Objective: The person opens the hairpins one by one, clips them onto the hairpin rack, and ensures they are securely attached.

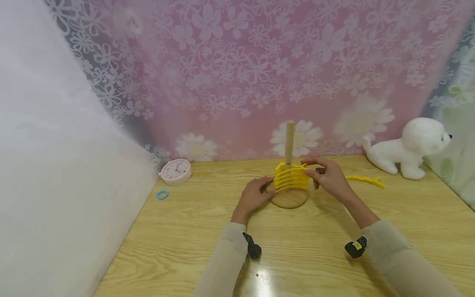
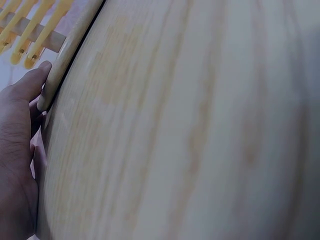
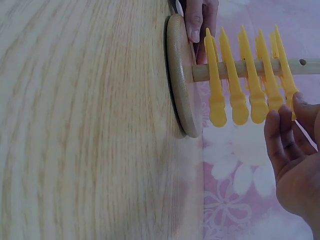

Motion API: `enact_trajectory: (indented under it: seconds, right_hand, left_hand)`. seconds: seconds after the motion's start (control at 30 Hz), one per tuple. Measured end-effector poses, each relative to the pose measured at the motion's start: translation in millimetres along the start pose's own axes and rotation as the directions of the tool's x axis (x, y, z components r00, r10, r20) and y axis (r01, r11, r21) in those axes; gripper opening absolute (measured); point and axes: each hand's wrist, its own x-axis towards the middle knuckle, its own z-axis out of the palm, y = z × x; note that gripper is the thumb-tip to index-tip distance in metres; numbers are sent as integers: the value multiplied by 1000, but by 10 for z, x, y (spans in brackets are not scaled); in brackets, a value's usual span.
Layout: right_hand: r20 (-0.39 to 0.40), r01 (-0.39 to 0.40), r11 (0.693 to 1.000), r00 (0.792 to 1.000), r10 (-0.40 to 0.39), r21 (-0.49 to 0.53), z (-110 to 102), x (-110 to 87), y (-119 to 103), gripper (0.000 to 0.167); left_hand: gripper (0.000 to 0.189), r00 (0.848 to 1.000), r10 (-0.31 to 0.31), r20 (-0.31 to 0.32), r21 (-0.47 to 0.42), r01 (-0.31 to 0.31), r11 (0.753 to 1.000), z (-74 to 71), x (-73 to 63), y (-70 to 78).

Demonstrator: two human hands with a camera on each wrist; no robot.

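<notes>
A wooden stand has a round base point(image 1: 290, 202) and an upright post point(image 1: 290, 140). Several yellow plastic strips point(image 1: 291, 178) sit stacked one above another around the lower post, with gaps between them. My left hand point(image 1: 254, 194) holds the base at its left edge; in the left wrist view its thumb point(image 2: 40, 77) lies at the rim. My right hand point(image 1: 330, 179) pinches the right end of the topmost strip point(image 3: 284, 65) between thumb and fingers. The post passes through the strips in the right wrist view.
Right of my right hand lies another yellow strip point(image 1: 365, 180) with a forked end. A white toy dog point(image 1: 404, 150) stands at the back right. A pink clock point(image 1: 176, 171) and a blue ring point(image 1: 162, 194) are at the left. Behind the table hangs a flowered pink curtain point(image 1: 237, 82).
</notes>
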Motion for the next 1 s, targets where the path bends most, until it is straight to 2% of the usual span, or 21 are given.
enact_trajectory:
  seconds: [0.27,0.53,0.8,1.0]
  right_hand:
    - [14,-15,999,1000,14,32,-51,-97,33,40]
    - [-29,-18,997,999,20,74,-403,-295,212,41]
    - [-64,-109,992,992,113,67,-790,-491,476,42]
    - [-114,-212,977,971,212,11,-1104,-569,682,40]
  left_hand:
    - [59,1000,9,2,3,-9,1000,40,-30,-44]
    - [61,1000,20,11,15,-20,1000,56,-12,-51]
    - [59,1000,8,5,25,-9,1000,5,17,-28]
    - [60,1000,3,9,28,-3,1000,5,13,-35]
